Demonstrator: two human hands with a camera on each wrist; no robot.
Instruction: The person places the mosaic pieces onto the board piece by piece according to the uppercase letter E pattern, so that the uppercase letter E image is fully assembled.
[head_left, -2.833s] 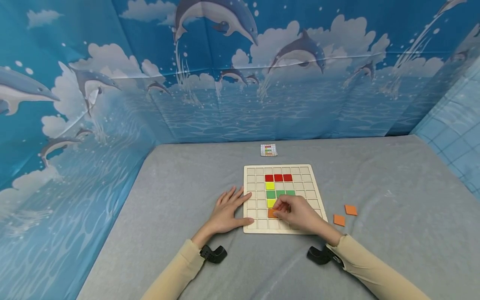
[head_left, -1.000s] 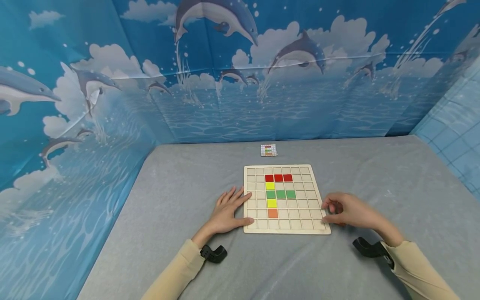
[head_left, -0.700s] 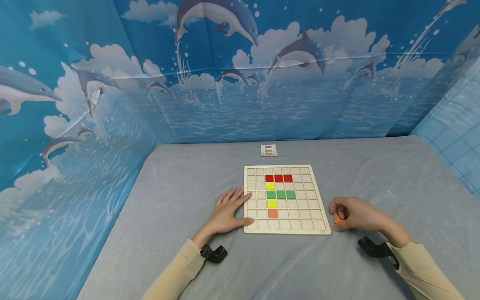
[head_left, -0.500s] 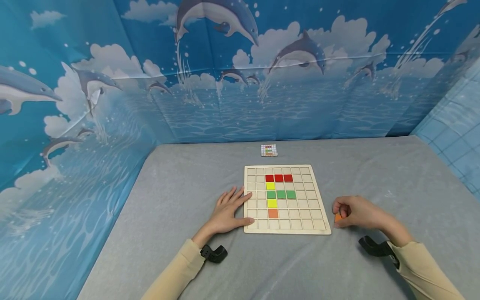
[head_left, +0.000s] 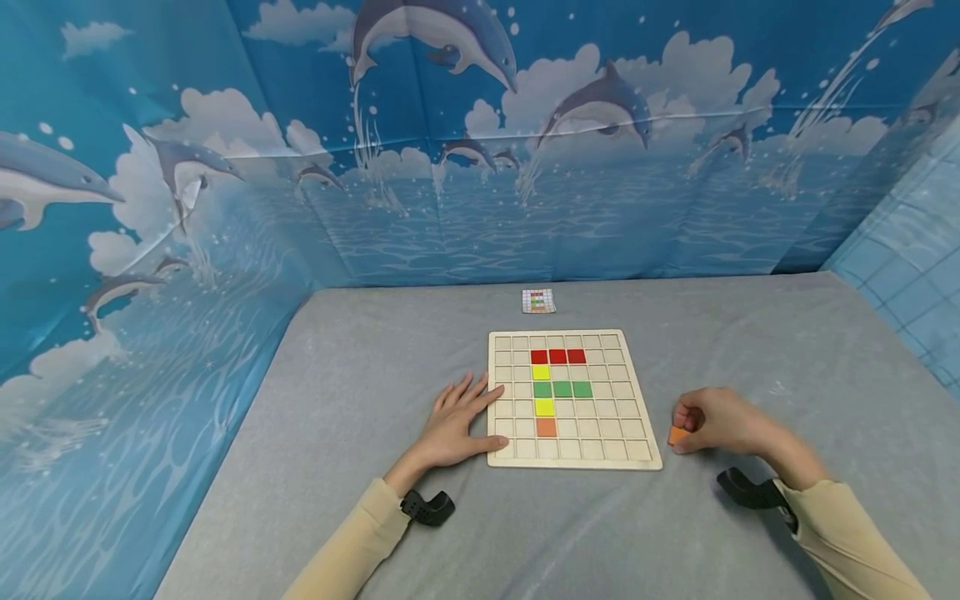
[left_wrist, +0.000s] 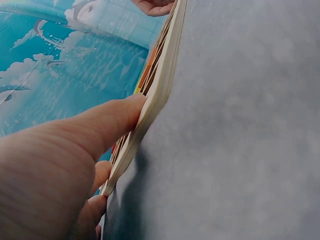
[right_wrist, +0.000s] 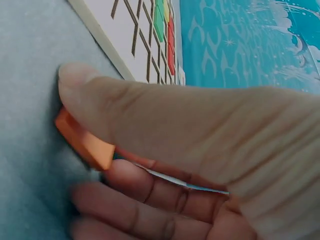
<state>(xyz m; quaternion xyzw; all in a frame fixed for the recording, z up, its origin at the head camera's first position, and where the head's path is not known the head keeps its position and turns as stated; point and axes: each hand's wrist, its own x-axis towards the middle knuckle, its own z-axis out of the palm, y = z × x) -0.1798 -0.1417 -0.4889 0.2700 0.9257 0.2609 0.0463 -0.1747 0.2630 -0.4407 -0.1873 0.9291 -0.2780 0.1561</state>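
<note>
A pale wooden grid board [head_left: 611,400] lies on the grey cloth with red tiles [head_left: 557,357], yellow tiles [head_left: 543,407], green tiles [head_left: 562,389] and one orange tile [head_left: 547,427] in its cells. My left hand [head_left: 450,423] rests spread at the board's left edge, thumb and a fingertip touching the rim [left_wrist: 160,82]. Right of the board, my right hand [head_left: 722,421] pinches a loose orange tile [head_left: 678,435] low over the cloth. The right wrist view shows the thumb partly covering this tile [right_wrist: 85,140]. The second loose orange tile cannot be seen.
A small printed card [head_left: 538,301] with a coloured grid pattern lies behind the board. The grey cloth [head_left: 375,358] covers the table up to a blue dolphin curtain [head_left: 480,208] at the back and left.
My right hand has left the orange tile in the board and moved right to the loose tiles, where it now pinches one. My left hand has stayed put.
</note>
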